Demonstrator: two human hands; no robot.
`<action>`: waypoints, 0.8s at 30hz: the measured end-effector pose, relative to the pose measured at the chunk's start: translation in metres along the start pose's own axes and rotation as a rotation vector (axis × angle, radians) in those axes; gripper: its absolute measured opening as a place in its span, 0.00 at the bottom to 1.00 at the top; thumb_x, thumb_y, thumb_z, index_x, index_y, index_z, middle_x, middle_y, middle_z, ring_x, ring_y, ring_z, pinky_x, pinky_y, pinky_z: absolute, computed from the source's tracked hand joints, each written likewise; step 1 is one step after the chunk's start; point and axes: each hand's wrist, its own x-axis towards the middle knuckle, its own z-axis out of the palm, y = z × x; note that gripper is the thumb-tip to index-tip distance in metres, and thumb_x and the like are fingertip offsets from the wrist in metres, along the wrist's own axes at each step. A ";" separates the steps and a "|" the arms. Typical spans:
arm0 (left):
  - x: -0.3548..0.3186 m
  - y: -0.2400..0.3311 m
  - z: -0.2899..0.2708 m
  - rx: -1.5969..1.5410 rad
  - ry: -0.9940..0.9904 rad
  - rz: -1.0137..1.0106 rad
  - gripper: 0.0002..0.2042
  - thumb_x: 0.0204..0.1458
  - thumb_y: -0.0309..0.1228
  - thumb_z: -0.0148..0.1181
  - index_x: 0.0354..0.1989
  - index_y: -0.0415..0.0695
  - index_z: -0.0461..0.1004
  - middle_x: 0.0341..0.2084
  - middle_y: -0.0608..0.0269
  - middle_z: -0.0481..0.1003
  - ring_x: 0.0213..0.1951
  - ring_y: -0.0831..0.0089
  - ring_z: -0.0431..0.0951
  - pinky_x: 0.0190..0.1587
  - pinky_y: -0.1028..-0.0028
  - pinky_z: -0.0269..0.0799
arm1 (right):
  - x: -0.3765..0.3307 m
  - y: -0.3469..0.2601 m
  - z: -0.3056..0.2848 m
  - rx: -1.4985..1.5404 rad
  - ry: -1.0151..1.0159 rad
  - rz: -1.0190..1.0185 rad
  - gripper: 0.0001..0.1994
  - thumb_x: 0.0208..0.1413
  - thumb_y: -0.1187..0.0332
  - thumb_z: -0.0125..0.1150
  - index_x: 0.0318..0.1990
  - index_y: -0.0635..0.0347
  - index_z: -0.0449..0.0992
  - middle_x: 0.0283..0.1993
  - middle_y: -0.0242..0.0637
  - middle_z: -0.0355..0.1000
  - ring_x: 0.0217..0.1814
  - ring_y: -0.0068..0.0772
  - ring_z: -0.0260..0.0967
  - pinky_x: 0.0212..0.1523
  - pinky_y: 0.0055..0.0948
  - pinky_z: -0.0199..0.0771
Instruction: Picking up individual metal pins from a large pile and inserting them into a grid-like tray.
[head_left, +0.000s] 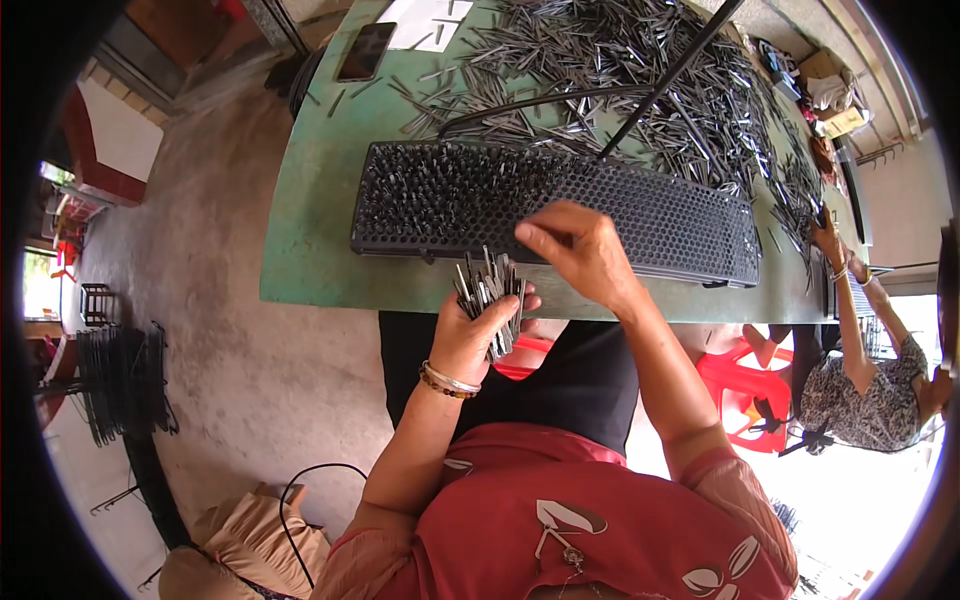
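A bundle of thin, dark metal-looking strips (490, 285) is gripped in my left hand (462, 338), their ends pointing up just off the table's near edge. My right hand (592, 258) hovers over the front edge of a long black tray (665, 215) full of round holes. Its thumb and fingers are pinched together; whatever is between them, if anything, is hidden. Many strips stand upright in the holes across the tray's left part, while the holes on the right show bare. Behind the tray, a big loose heap of similar strips (640, 45) covers the table.
A black rod (675, 78) slants across the heap and tray. On the green table (312, 225), a phone (367, 52) lies beside white paper (418, 22) at far left. At right, another person's hands (832, 245) reach the heap's edge, near a red stool (740, 388).
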 end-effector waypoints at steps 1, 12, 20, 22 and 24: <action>-0.001 0.000 0.000 0.026 0.028 0.038 0.14 0.51 0.21 0.55 0.47 0.37 0.68 0.37 0.56 0.75 0.39 0.66 0.78 0.38 0.67 0.79 | -0.005 0.000 0.003 0.001 -0.002 0.000 0.07 0.51 0.72 0.63 0.35 0.66 0.78 0.30 0.36 0.72 0.32 0.22 0.70 0.30 0.22 0.68; 0.003 -0.008 -0.003 0.068 0.097 0.135 0.11 0.51 0.20 0.55 0.44 0.38 0.70 0.36 0.59 0.76 0.37 0.68 0.78 0.36 0.68 0.80 | -0.020 0.007 0.021 0.322 -0.094 0.168 0.08 0.48 0.70 0.66 0.30 0.67 0.79 0.25 0.36 0.73 0.24 0.22 0.71 0.25 0.23 0.68; 0.003 -0.005 -0.001 0.038 0.140 0.100 0.10 0.52 0.23 0.55 0.43 0.39 0.71 0.35 0.60 0.76 0.37 0.69 0.78 0.34 0.69 0.79 | -0.019 0.001 0.024 0.319 -0.058 0.253 0.11 0.51 0.67 0.64 0.32 0.69 0.78 0.23 0.36 0.74 0.24 0.20 0.71 0.24 0.22 0.68; 0.002 -0.004 0.000 0.025 0.153 0.087 0.09 0.53 0.23 0.55 0.43 0.40 0.71 0.35 0.61 0.76 0.37 0.70 0.78 0.34 0.69 0.79 | -0.015 -0.001 0.022 0.347 -0.016 0.280 0.12 0.53 0.66 0.62 0.35 0.69 0.78 0.24 0.35 0.74 0.24 0.19 0.70 0.24 0.20 0.67; 0.002 -0.003 0.000 0.015 0.163 0.075 0.09 0.53 0.24 0.55 0.43 0.40 0.71 0.35 0.61 0.76 0.37 0.70 0.78 0.34 0.69 0.78 | -0.012 -0.001 0.019 0.346 -0.020 0.305 0.12 0.54 0.66 0.62 0.35 0.68 0.78 0.25 0.34 0.74 0.24 0.17 0.68 0.24 0.18 0.68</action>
